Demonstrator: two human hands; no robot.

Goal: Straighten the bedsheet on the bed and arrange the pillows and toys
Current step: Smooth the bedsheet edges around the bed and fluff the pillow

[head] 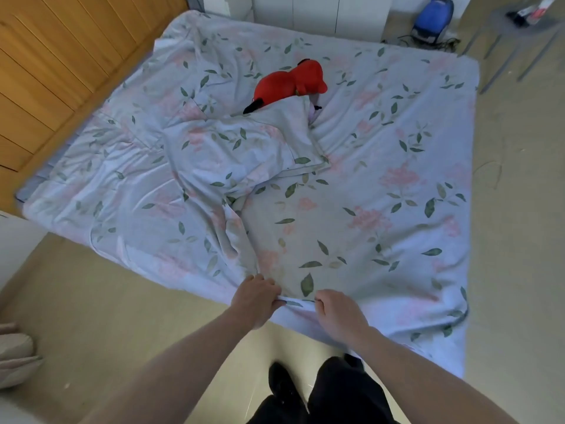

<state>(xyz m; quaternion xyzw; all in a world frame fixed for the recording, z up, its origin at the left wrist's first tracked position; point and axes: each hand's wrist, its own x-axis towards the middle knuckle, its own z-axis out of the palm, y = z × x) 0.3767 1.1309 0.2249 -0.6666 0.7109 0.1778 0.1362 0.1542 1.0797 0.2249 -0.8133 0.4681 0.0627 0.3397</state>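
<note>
Left hand (255, 296) and right hand (337, 310) are gripping the bedsheet (351, 191) edge, lower centre.
Arms reaching forward; bare floor (107, 301) lying lower left; red toy (289, 84) resting upper centre beside a rumpled pillow (241, 148).

Open floor (116, 316) runs along the near edge of the bed (397, 224), giving clear passage from the left. The bed's right half lies flat and unobstructed, with open floor beyond its right edge. At centre, a bunched pillow (241, 148) and a red toy (287, 84) touching its far side block a straight reach across the middle; a raised fold of sheet (232, 237) runs from the pillow toward the near edge. A wooden wall (61, 56) closes off the left side. A blue vacuum (432, 16) and its cords stand on the floor past the far right corner. More bedding (15, 356) sits on the floor at far left.
</note>
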